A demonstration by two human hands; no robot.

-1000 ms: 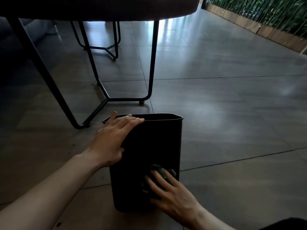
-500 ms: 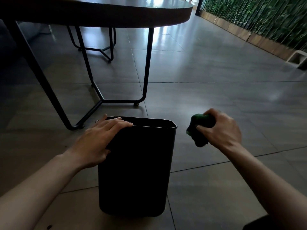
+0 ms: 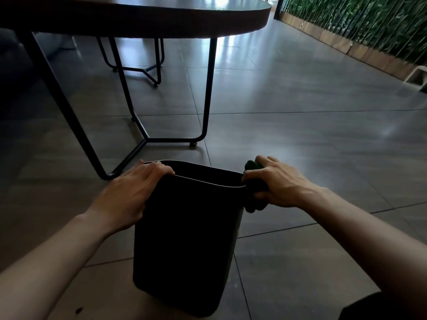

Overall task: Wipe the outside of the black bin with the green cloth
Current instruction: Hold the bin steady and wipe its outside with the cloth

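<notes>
Bin [image 3: 187,239] steadied on the floor [image 3: 300,158], cloth [image 3: 254,192] pressed beside its right rim.
Left hand [image 3: 129,195] fingers are curled over the rim; the soft cloth is clenched under right hand [image 3: 279,183] fingers. Light, slippery plastic is judged best held at the rim.

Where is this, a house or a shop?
Hard to say for sure, but it looks like a cafe or lobby sitting area. There is a big round table on thin metal legs, a shiny tiled floor, and a wall of green plants along one side.
</notes>
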